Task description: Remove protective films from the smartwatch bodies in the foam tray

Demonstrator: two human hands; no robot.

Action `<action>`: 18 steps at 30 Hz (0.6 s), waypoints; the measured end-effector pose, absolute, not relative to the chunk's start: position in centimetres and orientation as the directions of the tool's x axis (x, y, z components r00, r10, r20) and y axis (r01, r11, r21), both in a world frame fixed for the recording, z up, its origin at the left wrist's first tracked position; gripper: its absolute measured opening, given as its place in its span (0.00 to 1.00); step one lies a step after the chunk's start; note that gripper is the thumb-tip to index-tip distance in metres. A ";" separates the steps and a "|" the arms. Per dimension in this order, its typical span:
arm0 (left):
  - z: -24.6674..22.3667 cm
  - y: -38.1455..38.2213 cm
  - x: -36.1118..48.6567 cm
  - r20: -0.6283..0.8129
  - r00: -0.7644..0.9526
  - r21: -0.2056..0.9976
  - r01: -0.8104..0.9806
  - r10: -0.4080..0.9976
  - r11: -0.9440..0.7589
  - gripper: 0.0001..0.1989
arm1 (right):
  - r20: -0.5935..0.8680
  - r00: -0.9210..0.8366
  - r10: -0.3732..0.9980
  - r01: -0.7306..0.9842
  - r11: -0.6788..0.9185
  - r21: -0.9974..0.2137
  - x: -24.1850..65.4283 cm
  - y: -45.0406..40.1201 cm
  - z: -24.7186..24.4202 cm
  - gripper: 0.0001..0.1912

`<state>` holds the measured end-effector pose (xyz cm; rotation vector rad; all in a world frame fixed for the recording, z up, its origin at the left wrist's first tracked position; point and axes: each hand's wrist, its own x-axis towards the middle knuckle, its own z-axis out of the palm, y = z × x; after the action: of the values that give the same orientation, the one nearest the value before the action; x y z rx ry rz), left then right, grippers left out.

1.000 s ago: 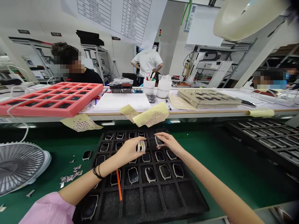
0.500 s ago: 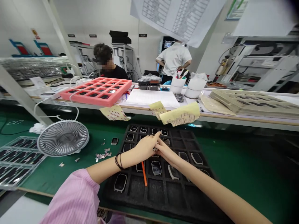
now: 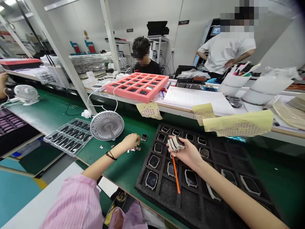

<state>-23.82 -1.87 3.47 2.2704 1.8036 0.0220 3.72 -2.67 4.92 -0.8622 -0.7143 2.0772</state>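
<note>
My right hand (image 3: 188, 154) is closed round a small stack of watch cases (image 3: 175, 143), held above the black foam tray (image 3: 166, 194). An orange stick (image 3: 176, 175) points down from beneath that hand over the tray. Watch cases such as one at the near left (image 3: 151, 180) lie in many of the tray's compartments. On the green table, my left hand (image 3: 132, 141) has its fingers bent down above small pinkish scraps (image 3: 135, 149), just left of a lone watch case (image 3: 144, 137). Whether its fingertips hold anything is too small to tell.
A round fan (image 3: 107, 125) stands left of my left hand, beside a clear tray of dark parts (image 3: 69, 135). Above the table, a shelf carries a pink foam tray (image 3: 138, 86), papers (image 3: 197, 100) and pen cups (image 3: 232, 84). Two people are beyond it.
My hands have come apart: the left has moved left to the scraps, and the right now shows the stack of cases. The view has turned left.
</note>
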 end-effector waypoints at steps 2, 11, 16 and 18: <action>1.0 -2.0 -24.8 -0.117 0.266 0.156 0.956 0.957 -0.247 0.11 | -0.327 -0.499 0.802 -0.445 -0.561 -0.698 3.2 -2.7 4.9 0.17; -3.1 -1.5 -25.4 0.020 0.462 -0.022 0.887 0.887 -0.462 0.09 | -0.246 -0.555 0.795 -0.476 -0.546 -0.689 2.1 -4.0 6.0 0.17; 1.2 -3.6 -23.5 0.389 0.562 0.025 0.786 0.730 -0.618 0.08 | -0.280 -0.557 0.782 -0.481 -0.579 -0.659 1.7 -4.8 6.7 0.18; 3.9 -5.0 -22.0 0.648 0.571 0.044 0.632 0.504 -0.774 0.06 | -0.278 -0.575 0.770 -0.481 -0.593 -0.646 1.6 -5.0 6.9 0.18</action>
<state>-21.97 -5.01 3.86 2.9522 1.0800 1.1138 1.55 -5.03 6.90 -0.7109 -0.6688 2.1780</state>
